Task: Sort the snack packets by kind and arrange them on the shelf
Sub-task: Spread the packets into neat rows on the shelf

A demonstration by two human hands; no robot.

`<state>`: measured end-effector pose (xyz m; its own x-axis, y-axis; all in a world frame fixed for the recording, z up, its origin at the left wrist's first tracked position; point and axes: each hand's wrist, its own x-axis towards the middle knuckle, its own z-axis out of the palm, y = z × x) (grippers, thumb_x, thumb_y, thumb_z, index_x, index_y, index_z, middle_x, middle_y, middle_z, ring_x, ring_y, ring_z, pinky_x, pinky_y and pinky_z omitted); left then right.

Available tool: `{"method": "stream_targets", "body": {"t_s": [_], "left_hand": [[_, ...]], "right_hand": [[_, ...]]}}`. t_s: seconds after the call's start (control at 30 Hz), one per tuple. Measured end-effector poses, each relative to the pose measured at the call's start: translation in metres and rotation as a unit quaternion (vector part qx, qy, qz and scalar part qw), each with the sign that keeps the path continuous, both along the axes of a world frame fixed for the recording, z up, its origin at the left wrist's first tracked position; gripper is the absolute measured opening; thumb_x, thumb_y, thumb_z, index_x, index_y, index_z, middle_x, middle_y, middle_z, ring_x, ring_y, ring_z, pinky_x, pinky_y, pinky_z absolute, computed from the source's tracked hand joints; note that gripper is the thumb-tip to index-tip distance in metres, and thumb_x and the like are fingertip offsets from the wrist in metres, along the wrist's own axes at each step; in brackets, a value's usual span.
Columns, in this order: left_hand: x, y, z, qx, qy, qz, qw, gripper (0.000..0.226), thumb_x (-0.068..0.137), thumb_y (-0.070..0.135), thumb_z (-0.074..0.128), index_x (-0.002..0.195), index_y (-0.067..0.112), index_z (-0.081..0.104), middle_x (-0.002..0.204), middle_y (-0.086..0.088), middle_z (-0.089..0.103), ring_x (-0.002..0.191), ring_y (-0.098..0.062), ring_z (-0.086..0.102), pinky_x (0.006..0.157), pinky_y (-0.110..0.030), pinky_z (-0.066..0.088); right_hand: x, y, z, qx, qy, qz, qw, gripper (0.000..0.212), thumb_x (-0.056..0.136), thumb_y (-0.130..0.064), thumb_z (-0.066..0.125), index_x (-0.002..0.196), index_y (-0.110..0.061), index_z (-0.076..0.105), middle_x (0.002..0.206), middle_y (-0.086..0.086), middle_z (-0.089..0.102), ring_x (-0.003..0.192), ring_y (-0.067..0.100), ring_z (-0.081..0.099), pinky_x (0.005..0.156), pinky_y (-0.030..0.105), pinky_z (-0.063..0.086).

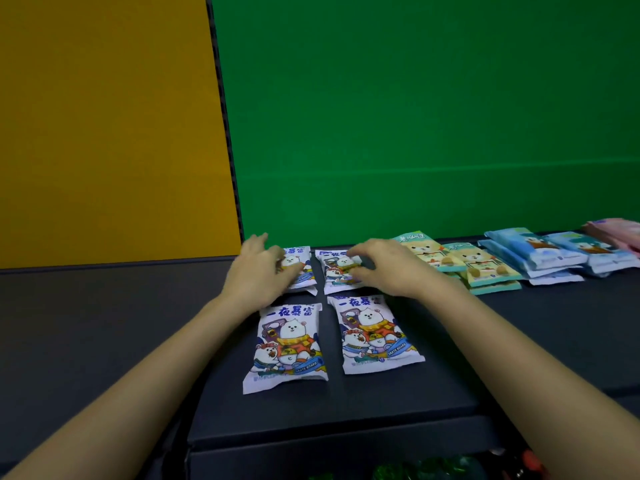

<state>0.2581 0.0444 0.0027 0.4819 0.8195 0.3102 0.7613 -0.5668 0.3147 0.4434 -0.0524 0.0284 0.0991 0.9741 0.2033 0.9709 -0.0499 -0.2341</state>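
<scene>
Already most of the sorting looks done. Four white bear packets lie in a square on the dark shelf [104, 323]: the front-left packet [287, 344] and front-right packet [372, 334] lie flat and untouched. At twelve o'clock from them are the back-left packet [299, 271] and back-right packet [337, 273]. The left hand [258, 268] rests on the back-left one with loose fingers, thumb laid across it. The right hand [384, 268] seems to pinch the back-right one between curled fingers and thumb, though blur hides the contact. Toward two o'clock, the yellow packets [478, 268], blue packets [540, 254] and pink packets [616, 230] lie grouped by kind. I judge only squaring the back pair remains.
</scene>
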Motion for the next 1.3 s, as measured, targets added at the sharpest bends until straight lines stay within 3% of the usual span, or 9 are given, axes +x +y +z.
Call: {"method": "stream_targets", "body": {"t_s": [0.1, 0.23, 0.53, 0.73, 0.83, 0.93, 1.03, 1.13, 1.3], "left_hand": [[0.011, -0.009, 0.018, 0.107, -0.032, -0.01, 0.994, 0.037, 0.093, 0.04, 0.047, 0.115, 0.012, 0.059, 0.132, -0.01, 0.049, 0.126, -0.024, 0.04, 0.096, -0.038, 0.038], [0.046, -0.026, 0.042, 0.114, -0.012, -0.032, 0.993, 0.031, 0.091, 0.041, 0.05, 0.104, 0.015, 0.062, 0.116, -0.008, 0.055, 0.108, -0.027, 0.052, 0.086, -0.037, 0.042], [0.165, -0.05, 0.04, -0.051, 0.065, 0.017, 0.996, 0.073, 0.08, 0.073, 0.041, 0.084, 0.004, 0.065, 0.097, -0.02, 0.066, 0.089, -0.034, 0.059, 0.072, -0.034, 0.044], [0.214, -0.061, 0.033, -0.142, 0.053, 0.103, 0.983, 0.099, 0.068, 0.077, 0.053, 0.131, 0.001, 0.043, 0.138, -0.016, 0.048, 0.122, -0.034, 0.049, 0.091, -0.035, 0.043], [0.217, -0.059, 0.035, -0.167, 0.029, 0.122, 0.978, 0.097, 0.067, 0.072, 0.06, 0.131, 0.001, 0.041, 0.138, -0.014, 0.047, 0.12, -0.032, 0.05, 0.09, -0.034, 0.043], [0.219, -0.057, 0.037, -0.173, 0.015, 0.121, 0.977, 0.073, 0.066, 0.068, 0.066, 0.102, 0.006, 0.05, 0.115, -0.011, 0.055, 0.094, -0.026, 0.051, 0.075, -0.03, 0.041], [0.221, -0.056, 0.037, -0.181, -0.005, 0.121, 0.976, 0.065, 0.063, 0.063, 0.072, 0.091, 0.009, 0.05, 0.106, -0.009, 0.059, 0.096, -0.028, 0.057, 0.072, -0.03, 0.041], [0.222, -0.054, 0.033, -0.178, -0.045, 0.127, 0.975, 0.07, 0.06, 0.061, 0.076, 0.098, 0.006, 0.055, 0.114, -0.015, 0.063, 0.106, -0.031, 0.059, 0.077, -0.033, 0.047], [0.216, -0.056, 0.03, -0.216, -0.146, 0.101, 0.96, 0.086, 0.069, 0.048, 0.076, 0.129, -0.001, 0.038, 0.13, -0.016, 0.054, 0.117, -0.03, 0.053, 0.093, -0.037, 0.044]], "right_hand": [[0.019, -0.029, 0.024, 0.094, 0.023, -0.009, 0.995, 0.03, 0.09, -0.02, 0.057, 0.119, -0.018, 0.062, 0.119, 0.0, 0.066, 0.11, 0.019, 0.06, 0.099, 0.031, 0.043], [0.078, -0.061, 0.043, 0.132, 0.05, -0.094, 0.985, 0.023, 0.088, -0.018, 0.058, 0.109, -0.017, 0.068, 0.109, 0.003, 0.07, 0.103, 0.021, 0.062, 0.097, 0.034, 0.044], [0.174, -0.059, 0.005, -0.029, -0.01, -0.17, 0.985, 0.044, 0.089, -0.046, 0.051, 0.112, -0.01, 0.06, 0.123, 0.016, 0.061, 0.114, 0.031, 0.055, 0.086, 0.033, 0.043], [0.193, -0.042, -0.008, -0.084, -0.026, -0.146, 0.985, 0.063, 0.082, -0.067, 0.046, 0.082, -0.006, 0.057, 0.1, 0.017, 0.06, 0.097, 0.032, 0.054, 0.068, 0.03, 0.035], [0.195, -0.039, -0.004, -0.098, -0.014, -0.14, 0.985, 0.06, 0.081, -0.067, 0.048, 0.06, -0.012, 0.037, 0.082, 0.01, 0.05, 0.087, 0.029, 0.049, 0.061, 0.029, 0.032], [0.195, -0.036, 0.0, -0.111, -0.02, -0.131, 0.985, 0.058, 0.081, -0.066, 0.049, 0.073, -0.009, 0.047, 0.105, 0.015, 0.06, 0.102, 0.031, 0.056, 0.07, 0.028, 0.034], [0.195, -0.035, 0.002, -0.125, -0.03, -0.127, 0.983, 0.058, 0.082, -0.066, 0.048, 0.071, -0.009, 0.048, 0.121, 0.013, 0.061, 0.109, 0.03, 0.055, 0.072, 0.027, 0.034], [0.195, -0.032, 0.002, -0.139, -0.025, -0.128, 0.982, 0.057, 0.083, -0.066, 0.047, 0.07, -0.011, 0.045, 0.125, 0.012, 0.059, 0.102, 0.029, 0.053, 0.074, 0.027, 0.036], [0.187, -0.035, 0.0, -0.079, 0.034, -0.124, 0.989, 0.051, 0.089, -0.05, 0.052, 0.109, -0.004, 0.048, 0.133, 0.018, 0.049, 0.121, 0.033, 0.048, 0.085, 0.033, 0.04]]}}
